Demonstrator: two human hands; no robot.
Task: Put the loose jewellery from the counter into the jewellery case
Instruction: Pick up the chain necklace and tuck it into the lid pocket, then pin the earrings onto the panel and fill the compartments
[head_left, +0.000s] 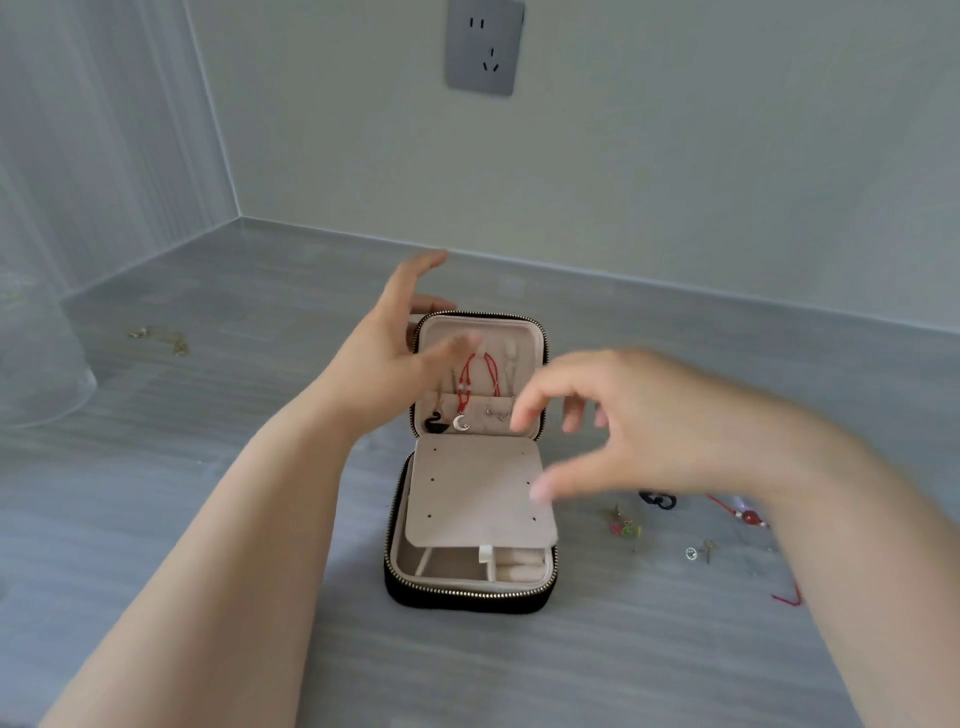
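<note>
A black zipped jewellery case stands open in the middle of a grey tabletop, its lid propped upright at 12 o'clock. Inside the lid hang a red cord bracelet, a black swan pendant and a silver moon pendant. A pale padded flap lies over most of the base, leaving the front compartments showing at 6 o'clock.

The person's left hand hovers at the lid's 9 o'clock edge, its grip wide open with fingers spread. Motion blur makes it impossible to tell whether it touches the lid. The right hand hangs above the case's 3 o'clock side, its grip loosely open, fingers gently bent, thumb stretched toward the flap, nothing held.

Loose jewellery lies on the tabletop between 3 and 4 o'clock of the case: a small black piece, colourful earrings, a red beaded bracelet, a tiny stud and a red cord. A gold chain lies well apart at 10 o'clock. A grey wall socket sits on the wall at 12 o'clock.
</note>
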